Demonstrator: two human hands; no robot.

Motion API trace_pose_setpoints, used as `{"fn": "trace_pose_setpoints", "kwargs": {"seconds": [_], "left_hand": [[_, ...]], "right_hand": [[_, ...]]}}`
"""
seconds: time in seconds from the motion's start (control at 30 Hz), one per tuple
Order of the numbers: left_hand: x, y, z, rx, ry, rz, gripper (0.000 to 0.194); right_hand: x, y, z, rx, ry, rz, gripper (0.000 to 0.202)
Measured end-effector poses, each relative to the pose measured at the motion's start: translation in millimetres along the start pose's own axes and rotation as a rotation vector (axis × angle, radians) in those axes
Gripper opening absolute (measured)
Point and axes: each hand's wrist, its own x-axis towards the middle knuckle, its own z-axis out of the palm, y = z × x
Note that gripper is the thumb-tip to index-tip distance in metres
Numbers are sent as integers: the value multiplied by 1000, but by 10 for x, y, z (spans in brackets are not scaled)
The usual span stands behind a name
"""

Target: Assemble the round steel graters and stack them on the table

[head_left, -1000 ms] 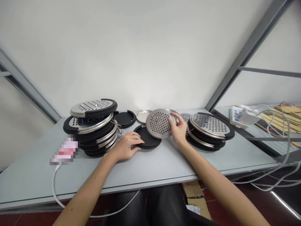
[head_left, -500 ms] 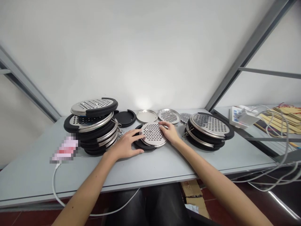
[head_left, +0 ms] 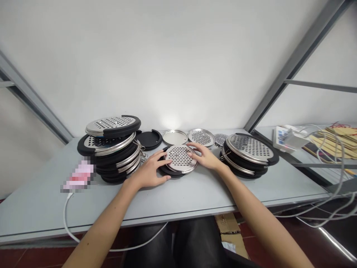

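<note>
The left hand (head_left: pixel 149 172) lies spread and flat against the near-left edge of a black round base (head_left: pixel 167 171) on the grey table (head_left: pixel 195 193), fingers curled round its rim, most likely to keep it from sliding. The right hand (head_left: pixel 205 156) rests open, fingers loosely apart, on the far-right rim of a perforated metal disc (head_left: pixel 180 158) that sits on top of that base, between the two hands; the flat touch looks like pressing or seating the disc rather than gripping it. Whether the disc is fully seated in the base cannot be told, since the hands cover both sides of the rim. Just left of the left hand stands a leaning stack of finished discs (head_left: pixel 113 149), metal in black rims, with small wire clips poking out that are hard to make out. Just right of the right hand is a lower stack (head_left: pixel 248 154). Beyond the fingertips lie a loose black base (head_left: pixel 149 139), a plain metal lid (head_left: pixel 174 137) and another perforated disc (head_left: pixel 200 137); a further piece behind it is partly hidden. A blurred pink object (head_left: pixel 79 176) with a white cable (head_left: pixel 65 219) lies further left. The thumb of the right hand is out of sight.
</note>
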Motion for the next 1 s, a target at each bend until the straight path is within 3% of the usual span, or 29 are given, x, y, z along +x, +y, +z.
{"fn": "trace_pose_setpoints", "kwargs": {"seconds": [0.1, 0.2, 0.53, 1.0], "left_hand": [[-6, -9, 12, 21, 8, -28, 64], [-7, -11, 30, -1, -4, -78, 80], [-8, -3, 60, -72, -22, -89, 93], [5, -34, 79, -87, 9, -66, 107]], "right_hand": [[-33, 31, -127, -44, -226, -29, 76], [-40, 63, -168, -66, -312, -24, 96], [-38, -7, -85, -77, -200, -99, 98], [-63, -51, 151, -51, -147, -169, 99]]}}
